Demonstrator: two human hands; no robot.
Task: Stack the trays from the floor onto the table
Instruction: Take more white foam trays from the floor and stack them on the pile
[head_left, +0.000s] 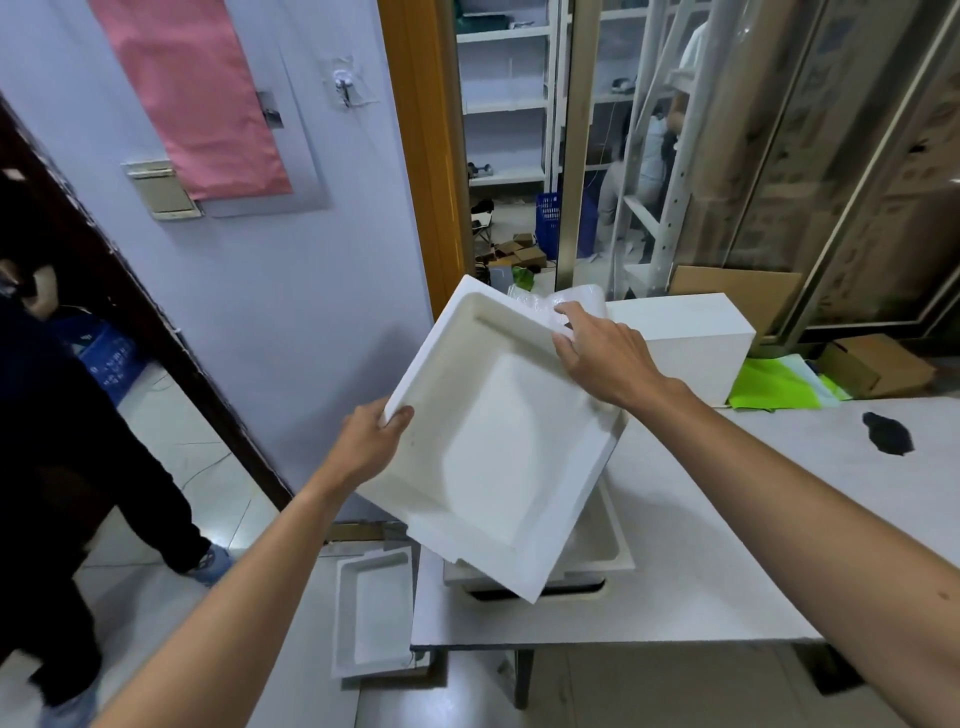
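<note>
Left hand (371, 439) and right hand (602, 358) grip opposite edges of a tilted tray (498, 452) over the stack (605, 548) at the desk (727, 519) edge. Another tray (374, 613) lies on the floor just beside.

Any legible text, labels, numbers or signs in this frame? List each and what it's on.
No text can be read in this frame.
The foam tray: blank.
The pink sheet on the wall: blank.
The small card beside it: too blurred to read.
The cardboard box: no print visible.

Foam tray (498, 447) matt white, fine-grained; table (727, 519) smooth matt; cardboard box (878, 364).
</note>
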